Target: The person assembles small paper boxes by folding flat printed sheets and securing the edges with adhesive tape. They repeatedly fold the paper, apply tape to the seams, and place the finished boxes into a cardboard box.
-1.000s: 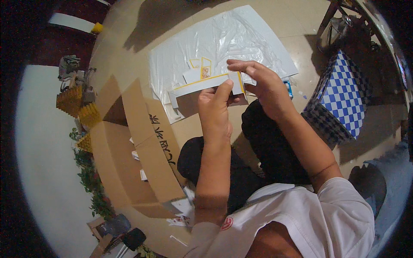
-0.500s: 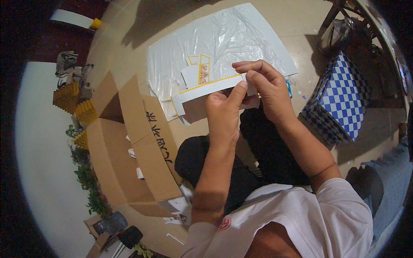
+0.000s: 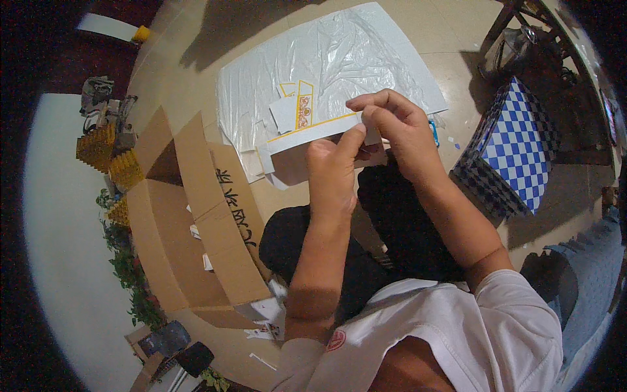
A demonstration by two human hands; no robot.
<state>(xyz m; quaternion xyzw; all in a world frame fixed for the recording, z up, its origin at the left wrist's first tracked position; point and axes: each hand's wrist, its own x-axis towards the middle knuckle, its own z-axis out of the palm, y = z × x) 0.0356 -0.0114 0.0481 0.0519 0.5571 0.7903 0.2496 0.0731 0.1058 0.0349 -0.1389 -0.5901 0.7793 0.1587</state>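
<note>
A white paperboard box piece point(image 3: 313, 133) with a yellow stripe along its upper edge is held up in front of me, partly folded, its inner side in shadow. My left hand point(image 3: 332, 173) is closed on its near side, the thumb lying along the white strip. At the right end of that strip, my right hand point(image 3: 406, 137) pinches the corner between thumb and fingers. Some of the fingertips are hidden behind the board. Just beyond it, white pieces with yellow borders and a printed panel point(image 3: 304, 110) lie on a plastic-covered white sheet point(image 3: 366, 59).
At the left stands an open cardboard carton point(image 3: 163, 242) with white pieces inside. Blue-and-white checkered boxes point(image 3: 519, 147) stand on the floor at right. A blue cloth point(image 3: 584, 274) hangs at lower right, and green plants point(image 3: 130, 274) line the left wall.
The view has shifted slightly, so most things sit a little further left. Both hands keep hold of the box piece, which has barely moved between them.
</note>
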